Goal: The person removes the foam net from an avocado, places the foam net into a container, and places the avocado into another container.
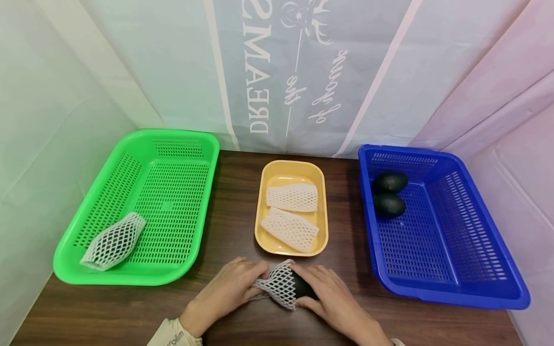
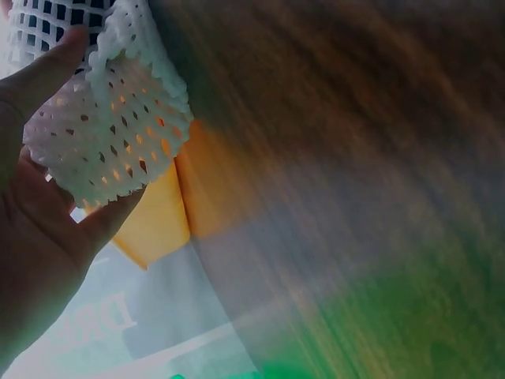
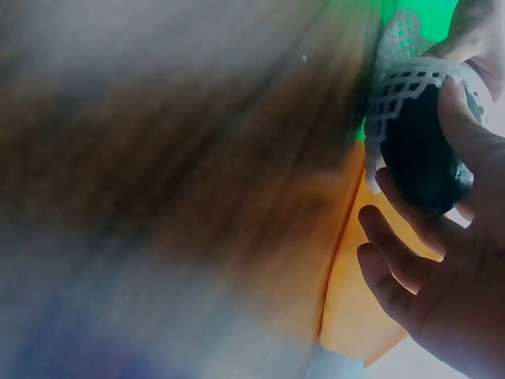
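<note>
In front of me, a white foam net [image 1: 282, 284] covers one end of a dark, smooth oval fruit that looks like an avocado [image 1: 304, 287]. My left hand [image 1: 231, 288] pinches the loose end of the net, its thumb on top in the left wrist view, where the net [image 2: 114, 130] flares open past the fingers. The right hand [image 1: 331, 295] grips the bare end of the fruit. Seen from the right wrist, the thumb lies along the dark fruit [image 3: 422, 150] beside the net's edge, and some fingers curve underneath.
A yellow tray [image 1: 259, 235] with two flat foam nets [image 1: 292, 197] lies just beyond my hands. To the left, a green basket [image 1: 173, 192] holds one netted fruit [image 1: 114, 242]. On the right, a blue basket [image 1: 420, 240] contains two bare dark fruits [image 1: 389, 205]. A printed curtain hangs behind.
</note>
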A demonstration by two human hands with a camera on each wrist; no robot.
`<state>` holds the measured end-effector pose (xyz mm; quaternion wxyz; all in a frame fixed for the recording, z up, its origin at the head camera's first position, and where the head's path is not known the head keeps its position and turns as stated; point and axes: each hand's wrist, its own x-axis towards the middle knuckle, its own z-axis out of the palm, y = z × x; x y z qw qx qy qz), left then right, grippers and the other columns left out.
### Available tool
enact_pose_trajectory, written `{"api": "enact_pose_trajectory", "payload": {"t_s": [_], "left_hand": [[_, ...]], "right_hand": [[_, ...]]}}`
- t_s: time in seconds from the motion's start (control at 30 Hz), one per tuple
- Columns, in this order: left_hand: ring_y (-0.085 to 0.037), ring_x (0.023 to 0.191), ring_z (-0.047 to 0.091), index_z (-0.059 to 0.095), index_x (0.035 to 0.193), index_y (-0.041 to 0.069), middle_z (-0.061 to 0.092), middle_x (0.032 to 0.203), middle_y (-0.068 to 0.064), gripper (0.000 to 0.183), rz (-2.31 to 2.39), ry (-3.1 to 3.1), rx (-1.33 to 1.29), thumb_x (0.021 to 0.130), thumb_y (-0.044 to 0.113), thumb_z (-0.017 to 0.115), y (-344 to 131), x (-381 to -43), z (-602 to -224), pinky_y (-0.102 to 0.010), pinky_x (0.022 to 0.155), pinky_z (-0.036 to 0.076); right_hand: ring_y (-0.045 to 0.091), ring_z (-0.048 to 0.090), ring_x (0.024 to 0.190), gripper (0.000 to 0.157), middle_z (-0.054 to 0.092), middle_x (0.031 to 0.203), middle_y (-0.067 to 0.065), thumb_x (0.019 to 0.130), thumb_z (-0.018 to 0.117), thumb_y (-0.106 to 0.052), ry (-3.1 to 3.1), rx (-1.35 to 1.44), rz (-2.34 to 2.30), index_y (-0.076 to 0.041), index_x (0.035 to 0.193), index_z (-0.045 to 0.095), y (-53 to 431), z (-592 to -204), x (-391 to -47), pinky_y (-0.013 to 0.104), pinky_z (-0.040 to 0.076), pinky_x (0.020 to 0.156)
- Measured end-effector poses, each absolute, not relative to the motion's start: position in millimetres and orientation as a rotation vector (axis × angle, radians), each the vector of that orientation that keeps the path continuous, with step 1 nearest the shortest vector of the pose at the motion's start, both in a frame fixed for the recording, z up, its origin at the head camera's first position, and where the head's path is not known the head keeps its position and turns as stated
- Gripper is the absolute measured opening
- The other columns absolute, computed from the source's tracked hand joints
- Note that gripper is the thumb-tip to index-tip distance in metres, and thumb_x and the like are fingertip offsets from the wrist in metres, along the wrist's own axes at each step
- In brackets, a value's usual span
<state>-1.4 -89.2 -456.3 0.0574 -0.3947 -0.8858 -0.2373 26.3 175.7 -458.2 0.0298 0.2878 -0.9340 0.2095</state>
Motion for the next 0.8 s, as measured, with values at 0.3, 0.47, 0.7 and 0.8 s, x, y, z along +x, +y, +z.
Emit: {"api": "enact_pose_trajectory", "payload": {"t_s": [0.3,0.47,0.7,0.8], "left_hand": [[-0.004,0.07,0.062,0.057,0.093,0.02,0.065,0.075,0.012,0.031,-0.703,-2.672,-1.172,0.075,0.018,0.082,-91.0,-3.3,-452.3,-0.028,0.079,0.05],[-0.006,0.071,0.063,0.058,0.095,0.019,0.066,0.076,0.01,0.033,-0.669,-2.683,-1.152,0.073,0.015,0.083,-95.2,-2.9,-448.7,-0.031,0.084,0.052],[-0.008,0.08,0.067,0.061,0.095,0.017,0.071,0.083,0.008,0.036,-0.653,-2.672,-1.115,0.07,0.011,0.085,-101.6,-4.2,-441.9,-0.032,0.085,0.052],[-0.01,0.085,0.068,0.062,0.094,0.017,0.072,0.087,0.006,0.036,-0.639,-2.675,-1.093,0.069,0.01,0.085,-104.5,-4.4,-438.7,-0.034,0.085,0.052]], "right_hand": [[0.005,0.058,0.111,0.067,0.061,0.123,-0.014,0.087,0.065,-0.054,-2.93,0.931,0.676,-0.031,0.147,0.045,184.8,-449.3,22.9,0.038,0.051,0.088],[0.003,0.056,0.113,0.067,0.06,0.124,-0.016,0.086,0.069,-0.05,-2.954,0.913,0.652,-0.031,0.147,0.047,193.5,-442.3,20.2,0.036,0.051,0.09],[0.005,0.057,0.115,0.07,0.061,0.12,-0.015,0.082,0.075,-0.045,-2.916,0.885,0.598,-0.026,0.145,0.051,201.9,-434.9,20.5,0.036,0.052,0.091],[0.003,0.056,0.114,0.07,0.06,0.119,-0.017,0.082,0.076,-0.045,-2.912,0.871,0.588,-0.027,0.144,0.051,205.3,-431.0,20.7,0.035,0.052,0.091]]}}
